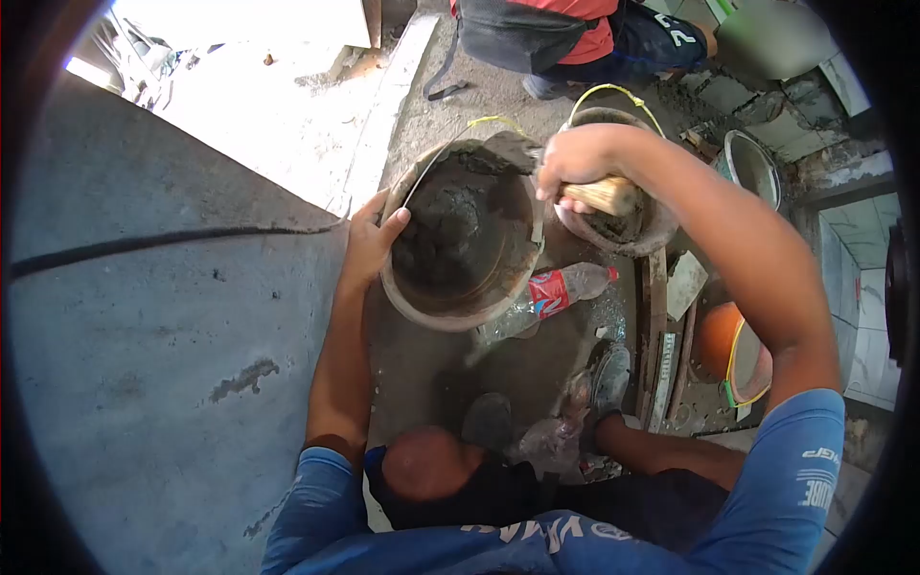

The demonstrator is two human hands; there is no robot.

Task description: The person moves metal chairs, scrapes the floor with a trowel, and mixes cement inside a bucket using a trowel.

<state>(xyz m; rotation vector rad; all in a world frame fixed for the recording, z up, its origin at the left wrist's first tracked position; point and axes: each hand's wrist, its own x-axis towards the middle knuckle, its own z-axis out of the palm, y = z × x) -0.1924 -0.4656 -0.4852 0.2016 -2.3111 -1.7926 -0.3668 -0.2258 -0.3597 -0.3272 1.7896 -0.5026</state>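
Note:
My left hand [372, 238] grips the left rim of a large bucket [428, 313], its thumb over the edge. Wet grey mortar [446, 225] lies inside that bucket. In my right hand [583, 165], closed, is the wooden handle of a trowel [606, 197]. The trowel's blade, coated with mortar, reaches over the bucket's upper right rim. Under my right forearm stands a second, smaller bucket [644, 246] with a yellow handle and some mortar in it. My arm and hand hide part of this bucket.
A plastic bottle [551, 292] with a red label lies against the large bucket. A grey wall [172, 335] rises on my left. At the top is another person [575, 38]. On the right are an orange bucket [721, 340], a metal-rimmed bucket [752, 163] and wood strips [655, 326].

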